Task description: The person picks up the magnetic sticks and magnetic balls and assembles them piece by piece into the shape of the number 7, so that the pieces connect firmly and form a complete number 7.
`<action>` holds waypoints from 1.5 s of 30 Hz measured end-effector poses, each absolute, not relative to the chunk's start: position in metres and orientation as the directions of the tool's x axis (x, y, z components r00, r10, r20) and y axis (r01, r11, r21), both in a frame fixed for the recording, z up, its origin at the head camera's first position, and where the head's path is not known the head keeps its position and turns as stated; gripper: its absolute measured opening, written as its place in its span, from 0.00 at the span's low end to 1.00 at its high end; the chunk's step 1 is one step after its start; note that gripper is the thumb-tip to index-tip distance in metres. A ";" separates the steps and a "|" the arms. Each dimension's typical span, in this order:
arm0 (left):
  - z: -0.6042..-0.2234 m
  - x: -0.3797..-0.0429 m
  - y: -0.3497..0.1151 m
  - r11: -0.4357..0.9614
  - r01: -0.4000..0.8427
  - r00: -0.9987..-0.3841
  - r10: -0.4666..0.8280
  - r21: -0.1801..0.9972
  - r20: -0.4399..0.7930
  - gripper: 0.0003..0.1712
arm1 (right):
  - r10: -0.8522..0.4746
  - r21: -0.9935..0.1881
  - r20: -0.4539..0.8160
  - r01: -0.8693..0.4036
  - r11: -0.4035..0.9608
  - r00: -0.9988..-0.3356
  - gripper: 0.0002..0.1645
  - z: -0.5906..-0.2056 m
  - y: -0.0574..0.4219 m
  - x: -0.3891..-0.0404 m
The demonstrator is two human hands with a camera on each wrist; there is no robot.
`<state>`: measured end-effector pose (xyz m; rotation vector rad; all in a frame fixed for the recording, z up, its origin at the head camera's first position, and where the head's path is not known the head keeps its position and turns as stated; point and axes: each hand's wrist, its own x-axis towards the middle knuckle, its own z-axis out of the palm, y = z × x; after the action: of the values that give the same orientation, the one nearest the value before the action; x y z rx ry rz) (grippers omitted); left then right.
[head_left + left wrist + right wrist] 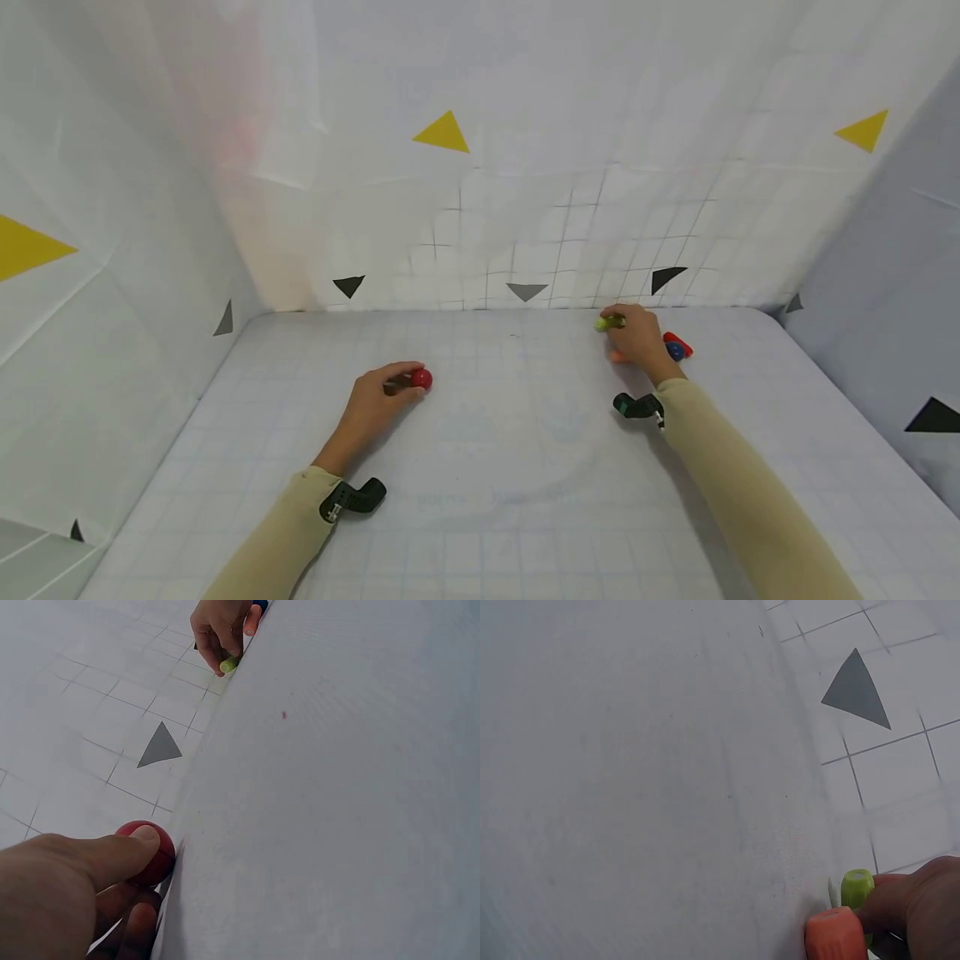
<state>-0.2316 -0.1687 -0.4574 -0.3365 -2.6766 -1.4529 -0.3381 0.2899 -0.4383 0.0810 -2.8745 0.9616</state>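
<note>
My left hand (pixel 378 398) pinches a red ball (pixel 422 379) between thumb and fingers, low over the left middle of the table. In the left wrist view the thumb lies across the red ball (pixel 154 859). At the back right, my right hand (pixel 636 337) grips a small yellow-green piece with a ribbed end (pixel 857 886); the rest of it is hidden by the fingers. Beside that hand lies an orange piece (pixel 835 935) of similar shape, partly covered in the head view. Just right of the right wrist sit a blue round piece (pixel 675 351) and a red piece (pixel 681 342).
A white grid-marked cloth covers the table (pixel 495 467), with white sheet walls behind and at both sides. Yellow (pixel 444 133), black and grey triangles mark the walls. Each wrist wears a black camera mount (pixel 360 497).
</note>
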 end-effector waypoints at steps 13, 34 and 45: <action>-0.457 -0.231 -0.168 0.530 0.230 -0.972 0.156 0.816 0.173 0.24 | -0.047 -0.587 0.188 -0.150 0.796 -0.981 0.16 -0.441 0.292 -0.336; -0.458 -0.231 -0.168 0.520 0.218 -0.975 0.149 0.826 0.163 0.25 | -0.060 -0.584 0.224 -0.183 0.791 -0.973 0.16 -0.428 0.284 -0.330; -0.459 -0.232 -0.168 0.525 0.212 -0.977 0.141 0.825 0.162 0.24 | -0.027 -0.622 0.177 -0.133 0.772 -0.984 0.17 -0.420 0.276 -0.324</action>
<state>-0.2317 -0.1678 -0.4590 -0.3109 -2.6773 -1.4638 -0.3242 0.2761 -0.4202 0.1279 -2.8065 1.0029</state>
